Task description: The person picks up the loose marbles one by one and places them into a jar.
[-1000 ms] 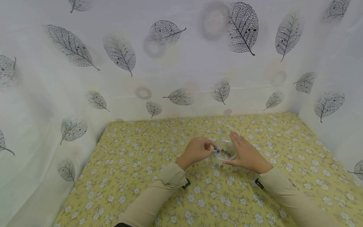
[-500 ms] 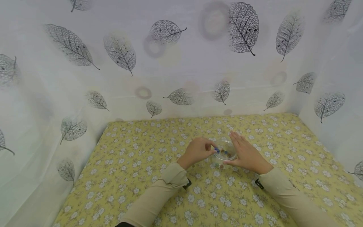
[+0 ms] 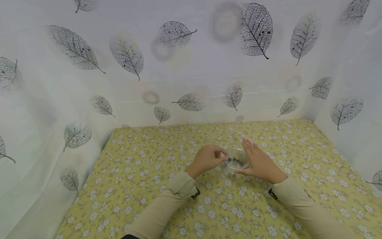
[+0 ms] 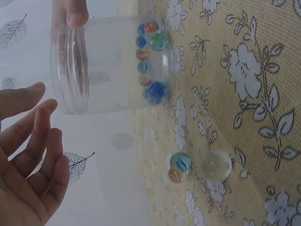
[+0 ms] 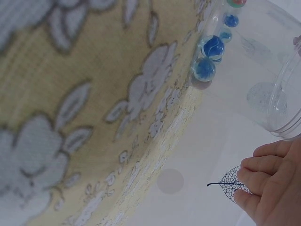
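Observation:
A clear plastic jar (image 4: 110,56) stands upright on the table, with several marbles (image 4: 143,54) lying at its bottom. My right hand (image 3: 259,164) holds it near the rim, the thumb on the near side and the fingers along the right side. At the left of the mouth is my left hand (image 3: 209,157). Its thumb and index finger lie close together beside the rim, with no marble seen between them; the other fingers bend loosely. Outside the jar sit a blue-streaked marble (image 4: 181,161), an orange-streaked marble (image 4: 175,175) and a larger clear marble (image 4: 216,165).
A yellow floral cloth (image 3: 167,166) covers the table. White sheets with a leaf print (image 3: 191,59) hang behind it and on both sides.
The blue marble pinched by my left fingertips at the rim is no longer there; the left hand has drawn back slightly to the left. My right hand stays on the jar.

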### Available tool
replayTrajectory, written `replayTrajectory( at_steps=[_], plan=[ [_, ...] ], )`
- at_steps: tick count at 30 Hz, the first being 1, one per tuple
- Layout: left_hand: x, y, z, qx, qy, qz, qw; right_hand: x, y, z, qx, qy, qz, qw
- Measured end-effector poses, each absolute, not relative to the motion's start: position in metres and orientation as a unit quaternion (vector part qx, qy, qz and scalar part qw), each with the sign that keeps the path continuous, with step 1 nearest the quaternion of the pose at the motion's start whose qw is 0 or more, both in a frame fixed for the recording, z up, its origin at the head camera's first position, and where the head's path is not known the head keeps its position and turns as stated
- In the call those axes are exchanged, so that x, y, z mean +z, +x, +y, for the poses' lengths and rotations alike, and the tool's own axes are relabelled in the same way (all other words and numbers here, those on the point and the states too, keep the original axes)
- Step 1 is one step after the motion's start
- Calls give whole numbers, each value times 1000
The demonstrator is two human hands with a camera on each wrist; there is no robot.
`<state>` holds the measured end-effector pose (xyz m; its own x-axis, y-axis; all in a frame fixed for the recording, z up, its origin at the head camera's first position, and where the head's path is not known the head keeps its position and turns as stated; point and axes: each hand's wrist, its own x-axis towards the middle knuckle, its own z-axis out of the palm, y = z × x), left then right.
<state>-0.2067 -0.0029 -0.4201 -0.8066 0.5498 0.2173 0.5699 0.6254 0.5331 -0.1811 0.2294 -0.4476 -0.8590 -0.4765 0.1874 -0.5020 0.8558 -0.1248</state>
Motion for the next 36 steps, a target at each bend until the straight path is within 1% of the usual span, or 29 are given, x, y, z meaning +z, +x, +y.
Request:
replayTrajectory(
  at_steps=[6, 14, 23, 36],
  plan=[
    [-416, -207, -12, -319, -304, -897, 30, -446, -180, 229, 89, 251, -961, 67],
    [-411, -208, -28, -347, -285, -893, 21, -445, -180, 228, 93, 250, -961, 67],
    [-418, -206, -48, -362, -273, -891, 11, -446, -180, 229, 96, 250, -961, 65],
    [-438, -199, -68, -387, -251, -886, -39, -448, -181, 229, 96, 255, -960, 70]
  ],
)
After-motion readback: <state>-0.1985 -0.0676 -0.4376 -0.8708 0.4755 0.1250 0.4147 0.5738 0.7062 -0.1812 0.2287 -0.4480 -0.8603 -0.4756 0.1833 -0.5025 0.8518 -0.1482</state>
